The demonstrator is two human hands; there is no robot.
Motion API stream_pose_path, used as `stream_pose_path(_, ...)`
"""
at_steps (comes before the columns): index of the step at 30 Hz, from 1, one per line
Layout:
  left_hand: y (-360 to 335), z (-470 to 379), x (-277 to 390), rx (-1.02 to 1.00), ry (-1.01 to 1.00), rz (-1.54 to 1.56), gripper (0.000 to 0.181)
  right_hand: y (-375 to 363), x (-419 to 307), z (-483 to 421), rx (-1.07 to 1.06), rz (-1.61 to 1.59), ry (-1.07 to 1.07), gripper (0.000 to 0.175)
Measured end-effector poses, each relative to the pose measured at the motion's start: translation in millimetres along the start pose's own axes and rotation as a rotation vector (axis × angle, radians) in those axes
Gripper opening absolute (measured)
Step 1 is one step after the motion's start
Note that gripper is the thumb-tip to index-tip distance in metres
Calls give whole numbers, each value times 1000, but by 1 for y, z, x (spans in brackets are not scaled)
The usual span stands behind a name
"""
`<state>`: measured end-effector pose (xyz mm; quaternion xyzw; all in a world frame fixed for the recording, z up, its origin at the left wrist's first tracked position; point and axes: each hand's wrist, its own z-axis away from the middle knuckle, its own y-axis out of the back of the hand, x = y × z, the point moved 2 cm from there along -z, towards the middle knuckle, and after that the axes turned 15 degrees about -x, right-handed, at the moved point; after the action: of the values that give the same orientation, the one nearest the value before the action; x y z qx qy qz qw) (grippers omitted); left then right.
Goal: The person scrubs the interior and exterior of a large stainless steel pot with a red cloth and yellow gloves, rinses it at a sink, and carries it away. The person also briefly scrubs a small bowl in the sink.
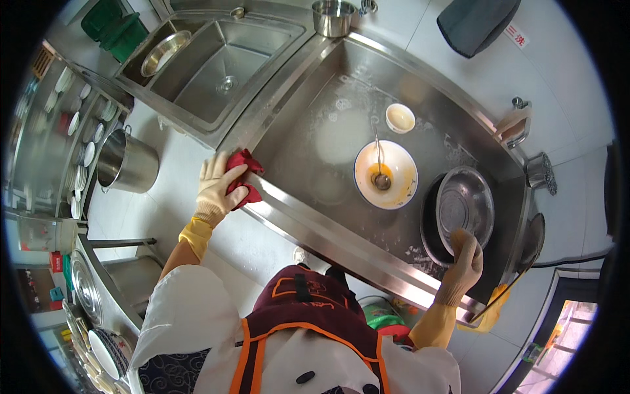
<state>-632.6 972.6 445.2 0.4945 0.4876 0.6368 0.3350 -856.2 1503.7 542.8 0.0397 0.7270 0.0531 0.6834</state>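
My left hand [216, 184], in a knit work glove over a yellow rubber one, grips a red cloth [244, 178] on the front rim of a large steel sink [305, 207], near its left corner. My right hand [466, 261], gloved likewise, pinches the near rim of a round metal basin [465, 207]. That basin is tilted over a second metal basin [429, 224] at the sink's right end. In mid-sink lies a white bowl [364, 170] with yellow residue and a metal ladle [381, 181]. Behind it sits a small white bowl [400, 118]. The sink floor is wet with foam patches.
A smaller sink [197, 98] adjoins at the left, with a metal bowl [166, 53] in it. A steel pot [333, 18] stands on the back left corner. Left on the floor is a tall stockpot [128, 161], beside dish shelves [74, 143]. Yellow gloves [487, 315] hang at the right corner.
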Motion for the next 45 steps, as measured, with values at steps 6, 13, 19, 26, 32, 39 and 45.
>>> stream_pose_path(6,-1,-27,-30,-59,382,216,91,17,-1,4,46,-13,-18,31)
stream_pose_path(13,4,-128,-19,-163,443,131,90,53,-7,10,147,10,-69,31)
stream_pose_path(19,-7,-247,-1,-104,463,-5,86,96,-10,8,249,173,-106,30)
stream_pose_path(26,-12,-352,16,-102,504,-67,87,153,-14,-2,365,286,-152,33)
stream_pose_path(32,-15,-405,21,73,321,-18,79,157,-24,-32,373,329,-143,31)
stream_pose_path(39,-31,-488,0,-39,355,85,80,172,-51,-102,434,372,-218,25)
stream_pose_path(45,-30,-480,42,-7,394,-302,50,239,-56,-220,445,708,-62,25)
